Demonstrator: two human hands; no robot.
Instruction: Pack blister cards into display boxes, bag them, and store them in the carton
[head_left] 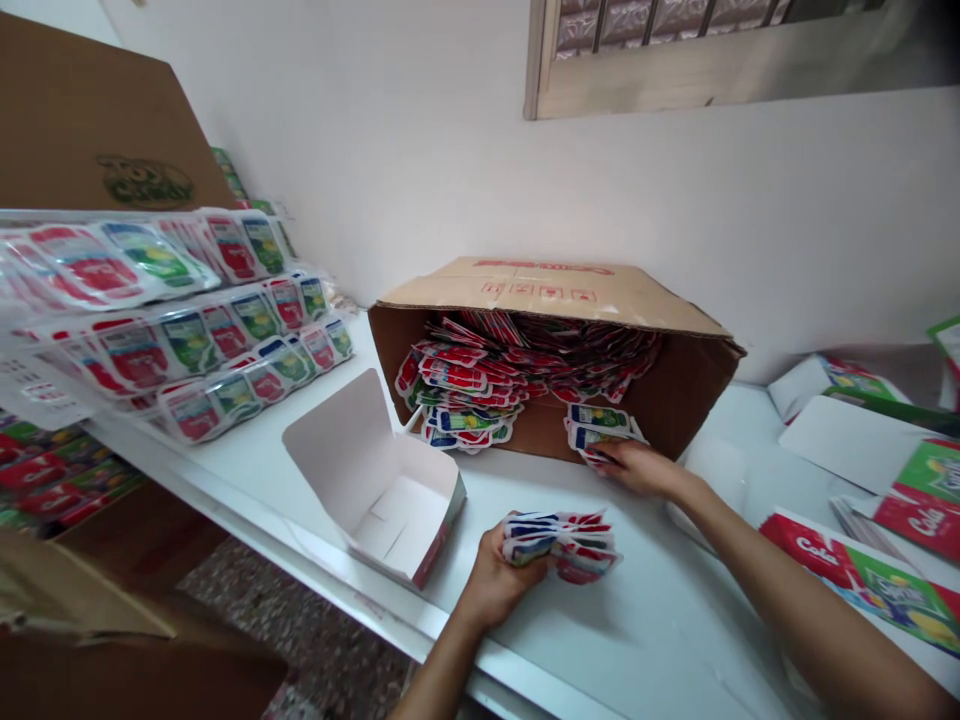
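Left hand point(495, 585), 6 o'clock in frame, fingers closed around a stack of packets point(564, 545). The stack is red, blue and white, fanned a bit, and its lower edge rests on the white table point(600, 660). Right hand point(637, 467), about 4 o'clock of centre, reaches to the mouth of the cardboard box point(547, 290). Its fingers lie on a small pile of packets point(600, 425) at the box's lower lip; it looks like a pinch, but the fingertips are hidden behind the pile, so the grip can't be told. The box lies on its side, opening toward the camera, at frame centre. A loose heap of packets point(465, 385) fills it, spilling at its 8 o'clock corner. An open white carton point(375, 490), lid flap up, sits at 7 o'clock of the box, near the left hand but apart. Blister sheets point(172, 330) are stacked in layers at 9 o'clock. Flat printed cartons point(885, 590) lie at 4 o'clock, by the right forearm.
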